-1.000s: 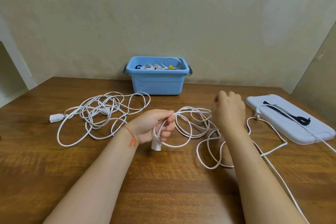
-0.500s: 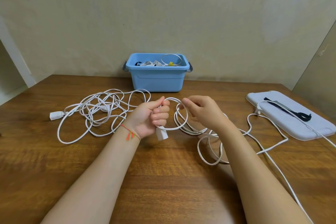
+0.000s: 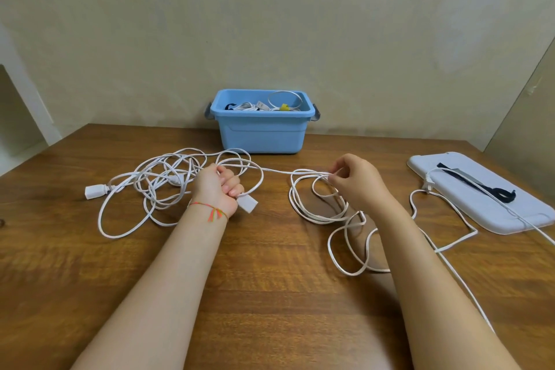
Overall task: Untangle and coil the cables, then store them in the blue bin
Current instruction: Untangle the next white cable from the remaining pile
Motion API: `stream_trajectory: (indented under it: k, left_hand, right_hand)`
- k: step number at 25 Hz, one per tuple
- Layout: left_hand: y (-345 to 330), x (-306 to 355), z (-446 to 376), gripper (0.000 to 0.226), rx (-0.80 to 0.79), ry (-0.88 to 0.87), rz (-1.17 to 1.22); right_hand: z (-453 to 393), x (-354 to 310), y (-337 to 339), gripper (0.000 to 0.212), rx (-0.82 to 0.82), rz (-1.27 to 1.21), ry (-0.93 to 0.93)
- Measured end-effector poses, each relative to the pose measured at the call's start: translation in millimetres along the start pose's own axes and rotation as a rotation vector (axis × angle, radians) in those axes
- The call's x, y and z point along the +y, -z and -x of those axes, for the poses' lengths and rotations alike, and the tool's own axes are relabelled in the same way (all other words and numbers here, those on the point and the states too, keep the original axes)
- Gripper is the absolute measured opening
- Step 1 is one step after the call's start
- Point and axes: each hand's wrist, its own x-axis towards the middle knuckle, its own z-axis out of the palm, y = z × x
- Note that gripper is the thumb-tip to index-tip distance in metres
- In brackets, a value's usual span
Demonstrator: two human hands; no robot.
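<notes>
My left hand grips a small coil of white cable, with the cable's white socket end sticking out below my fist. From that fist the white cable runs taut to the right, where my right hand pinches it above loose loops lying on the table. A second tangled white cable lies to the left, its socket end at the far left. The blue bin stands at the back against the wall with several coiled cables inside.
The bin's pale lid lies at the right with a black strap on it; a white plug and cable cross it. The cable trails off the table's right front. The wooden table stretches toward me.
My hands have moved apart: the left hand went left with the coil, the right hand went right, drawing a length of cable taut between them.
</notes>
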Motion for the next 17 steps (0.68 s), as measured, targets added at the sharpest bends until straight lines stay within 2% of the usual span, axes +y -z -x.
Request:
stream_trajectory:
  k: [4, 7, 10, 14, 17]
  left_hand:
    - [-2.1, 3.5, 4.3, 0.031, 0.001, -0.162, -0.044]
    - [-11.7, -2.9, 13.8, 0.026, -0.14, -0.315, -0.194]
    - [-20.0, -18.1, 26.5, 0.018, -0.339, -0.496, -0.498]
    - [-17.3, -39.6, 27.5, 0.017, -0.451, -0.78, -1.286]
    - [-11.6, -41.0, 21.6, 0.019, -0.472, -0.822, -1.512]
  right_hand:
    - [2.2, -5.1, 2.4, 0.004, 0.151, 0.115, 0.037]
    - [6.9, -10.5, 1.5, 0.006, 0.24, 0.334, 0.168]
    - [16.1, -23.9, -11.4, 0.008, 0.059, 0.537, 0.348]
    - [24.5, -34.2, -18.4, 0.013, -0.089, 0.455, 0.492]
    - [24.8, -32.2, -18.0, 0.011, -0.199, 0.269, 0.511]
